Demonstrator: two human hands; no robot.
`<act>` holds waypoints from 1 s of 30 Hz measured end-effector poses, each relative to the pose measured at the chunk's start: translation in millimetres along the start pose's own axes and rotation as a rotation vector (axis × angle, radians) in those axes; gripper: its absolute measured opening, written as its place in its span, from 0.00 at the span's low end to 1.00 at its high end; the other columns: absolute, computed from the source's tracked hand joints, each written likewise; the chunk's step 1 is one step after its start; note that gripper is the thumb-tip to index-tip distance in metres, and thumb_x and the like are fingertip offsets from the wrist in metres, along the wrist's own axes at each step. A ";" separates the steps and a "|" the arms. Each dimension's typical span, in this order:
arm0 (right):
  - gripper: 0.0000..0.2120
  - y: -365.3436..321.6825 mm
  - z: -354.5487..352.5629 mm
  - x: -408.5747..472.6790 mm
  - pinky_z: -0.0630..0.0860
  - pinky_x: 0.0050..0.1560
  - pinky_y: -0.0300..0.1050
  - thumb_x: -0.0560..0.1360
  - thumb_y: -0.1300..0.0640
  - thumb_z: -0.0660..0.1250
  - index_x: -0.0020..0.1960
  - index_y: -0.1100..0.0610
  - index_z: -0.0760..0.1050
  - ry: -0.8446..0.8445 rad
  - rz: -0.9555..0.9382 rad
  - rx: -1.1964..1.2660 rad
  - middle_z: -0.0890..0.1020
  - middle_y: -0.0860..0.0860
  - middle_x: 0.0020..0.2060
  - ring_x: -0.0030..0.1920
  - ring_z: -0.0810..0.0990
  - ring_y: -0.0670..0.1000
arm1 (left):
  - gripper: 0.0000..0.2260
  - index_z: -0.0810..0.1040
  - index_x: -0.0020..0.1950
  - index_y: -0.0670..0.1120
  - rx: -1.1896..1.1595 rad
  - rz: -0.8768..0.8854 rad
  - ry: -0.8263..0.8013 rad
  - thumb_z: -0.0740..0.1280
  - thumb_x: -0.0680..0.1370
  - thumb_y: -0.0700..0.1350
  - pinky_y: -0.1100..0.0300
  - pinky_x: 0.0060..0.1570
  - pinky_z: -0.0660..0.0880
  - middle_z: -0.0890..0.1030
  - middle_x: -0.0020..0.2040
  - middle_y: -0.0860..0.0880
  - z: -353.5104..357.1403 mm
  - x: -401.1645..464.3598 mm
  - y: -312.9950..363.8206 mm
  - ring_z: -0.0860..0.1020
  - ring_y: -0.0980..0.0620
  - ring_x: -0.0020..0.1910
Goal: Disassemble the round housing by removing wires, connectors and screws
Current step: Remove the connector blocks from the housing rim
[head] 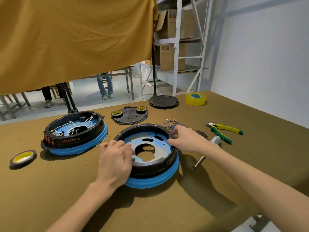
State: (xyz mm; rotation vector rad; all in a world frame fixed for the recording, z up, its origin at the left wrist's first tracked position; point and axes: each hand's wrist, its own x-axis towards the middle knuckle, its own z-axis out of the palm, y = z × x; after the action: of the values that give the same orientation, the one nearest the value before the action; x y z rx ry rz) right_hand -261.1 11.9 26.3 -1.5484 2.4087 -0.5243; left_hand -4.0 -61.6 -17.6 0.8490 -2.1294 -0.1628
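Head view: your two hands on the housing (147, 156)
Left hand (115, 162): gripping the left rim
Right hand (187, 139): fingers on the far rim (grip unclear)

Black round housing (151, 164) with blue band, olive-brown table cloth (50, 190), yellow-and-green pliers (224, 129), mustard curtain (75, 36)

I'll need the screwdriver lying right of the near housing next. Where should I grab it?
Take the screwdriver by its white handle at the far end, from above with the right hand. The thin shaft points toward you, and the handle lies partly under that forearm.
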 end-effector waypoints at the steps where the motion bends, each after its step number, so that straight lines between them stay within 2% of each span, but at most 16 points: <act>1: 0.18 -1.8 0.7 2.7 0.80 0.54 0.54 0.80 0.47 0.66 0.64 0.56 0.72 0.009 -0.030 0.005 0.81 0.54 0.56 0.53 0.80 0.55 | 0.34 0.82 0.39 0.49 0.048 0.013 -0.019 0.41 0.85 0.59 0.55 0.52 0.61 0.79 0.38 0.55 2.2 -2.2 10.4 0.74 0.52 0.43; 3: 0.16 -5.3 -3.0 10.3 0.79 0.57 0.51 0.82 0.53 0.64 0.68 0.57 0.74 0.037 -0.097 0.076 0.82 0.56 0.60 0.56 0.81 0.55 | 0.34 0.82 0.42 0.51 0.041 0.075 -0.100 0.41 0.85 0.63 0.55 0.52 0.64 0.77 0.38 0.56 4.8 -5.5 21.5 0.72 0.54 0.43; 5: 0.17 -6.4 -9.0 17.6 0.77 0.60 0.48 0.83 0.55 0.65 0.70 0.58 0.75 0.057 -0.136 0.146 0.81 0.56 0.63 0.61 0.79 0.55 | 0.30 0.83 0.48 0.52 -0.103 0.144 -0.222 0.44 0.85 0.64 0.61 0.52 0.69 0.78 0.44 0.58 1.7 -5.1 17.8 0.74 0.59 0.48; 7: 0.18 -5.2 -11.9 21.9 0.76 0.60 0.47 0.82 0.52 0.66 0.70 0.58 0.74 0.114 -0.135 0.168 0.80 0.55 0.63 0.62 0.78 0.54 | 0.22 0.83 0.57 0.53 -0.173 0.231 -0.318 0.52 0.84 0.62 0.69 0.56 0.71 0.79 0.54 0.61 -7.2 -4.3 5.7 0.75 0.62 0.57; 10: 0.19 -3.7 -2.4 17.3 0.77 0.59 0.52 0.80 0.48 0.67 0.67 0.55 0.73 0.225 -0.106 0.123 0.77 0.52 0.59 0.57 0.77 0.52 | 0.20 0.81 0.64 0.56 -0.093 0.283 -0.319 0.59 0.80 0.63 0.68 0.65 0.65 0.79 0.60 0.64 -18.8 -2.4 -14.3 0.72 0.63 0.64; 12: 0.17 -1.3 9.4 10.2 0.78 0.56 0.51 0.78 0.52 0.68 0.66 0.54 0.72 0.202 -0.119 0.078 0.77 0.52 0.58 0.54 0.77 0.52 | 0.23 0.81 0.63 0.57 -0.103 0.244 -0.306 0.60 0.78 0.67 0.68 0.65 0.63 0.80 0.57 0.64 -20.3 -0.8 -17.5 0.74 0.60 0.62; 14: 0.18 4.7 14.6 7.5 0.76 0.60 0.49 0.78 0.59 0.67 0.68 0.55 0.72 0.168 -0.158 0.057 0.77 0.53 0.62 0.59 0.77 0.53 | 0.24 0.83 0.61 0.55 -0.103 0.252 -0.286 0.61 0.77 0.69 0.69 0.59 0.66 0.81 0.54 0.63 -16.7 0.8 -10.2 0.75 0.60 0.56; 17: 0.17 10.1 -1.6 10.7 0.74 0.65 0.47 0.80 0.62 0.66 0.68 0.57 0.74 0.130 -0.187 0.185 0.79 0.53 0.64 0.64 0.77 0.53 | 0.26 0.83 0.62 0.53 -0.102 0.323 -0.323 0.60 0.78 0.70 0.70 0.53 0.72 0.85 0.54 0.58 -8.0 3.1 12.1 0.75 0.66 0.51; 19: 0.13 9.8 -11.6 11.2 0.75 0.64 0.47 0.79 0.61 0.69 0.64 0.56 0.77 0.201 -0.202 0.181 0.80 0.52 0.61 0.62 0.78 0.52 | 0.24 0.80 0.67 0.55 -0.102 0.352 -0.369 0.60 0.79 0.67 0.69 0.57 0.73 0.84 0.56 0.59 -3.5 3.6 20.6 0.77 0.66 0.53; 21: 0.08 6.0 -11.2 -0.2 0.77 0.60 0.46 0.80 0.58 0.69 0.59 0.54 0.79 0.314 -0.271 0.150 0.81 0.49 0.55 0.57 0.79 0.48 | 0.21 0.79 0.69 0.56 -0.119 0.359 -0.353 0.61 0.79 0.63 0.70 0.59 0.69 0.83 0.56 0.62 -1.5 3.2 19.0 0.75 0.68 0.54; 22: 0.06 2.3 -7.1 -11.9 0.77 0.58 0.45 0.80 0.56 0.68 0.57 0.53 0.80 0.311 -0.343 0.186 0.82 0.46 0.52 0.54 0.80 0.45 | 0.20 0.79 0.68 0.56 -0.130 0.358 -0.328 0.62 0.79 0.61 0.70 0.61 0.68 0.83 0.55 0.62 -0.6 2.4 16.1 0.74 0.70 0.53; 24: 0.07 -7.9 5.9 -40.6 0.77 0.54 0.39 0.80 0.49 0.67 0.54 0.49 0.81 0.184 -0.499 0.252 0.82 0.40 0.46 0.51 0.81 0.42 | 0.18 0.81 0.66 0.54 -0.153 0.360 -0.282 0.64 0.79 0.59 0.66 0.62 0.69 0.84 0.53 0.60 2.4 -0.3 10.5 0.74 0.71 0.52; 26: 0.10 -13.7 20.0 -61.2 0.72 0.55 0.34 0.79 0.42 0.66 0.55 0.46 0.80 0.072 -0.578 0.220 0.82 0.39 0.44 0.50 0.80 0.42 | 0.17 0.83 0.63 0.51 -0.193 0.369 -0.255 0.66 0.79 0.57 0.68 0.60 0.69 0.85 0.53 0.58 5.0 -2.3 7.4 0.73 0.71 0.53; 28: 0.12 -12.6 28.7 -67.8 0.65 0.56 0.31 0.78 0.40 0.67 0.58 0.45 0.78 0.109 -0.613 0.150 0.81 0.39 0.42 0.49 0.78 0.41 | 0.15 0.83 0.61 0.50 -0.233 0.369 -0.246 0.67 0.79 0.55 0.71 0.58 0.69 0.84 0.53 0.58 5.6 -3.4 5.2 0.74 0.70 0.55; 30: 0.12 -8.2 30.6 -68.4 0.63 0.54 0.31 0.78 0.43 0.70 0.59 0.45 0.78 0.162 -0.613 0.161 0.80 0.39 0.41 0.47 0.75 0.41 | 0.14 0.82 0.62 0.49 -0.270 0.369 -0.234 0.67 0.79 0.53 0.70 0.57 0.70 0.83 0.53 0.59 5.3 -4.5 3.0 0.75 0.68 0.57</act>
State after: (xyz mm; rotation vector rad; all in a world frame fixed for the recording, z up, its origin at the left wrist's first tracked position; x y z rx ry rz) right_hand -214.4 65.8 1.9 -2.2314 1.8923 -0.9585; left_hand -7.5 -57.4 -22.9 0.2829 -2.3727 -0.3606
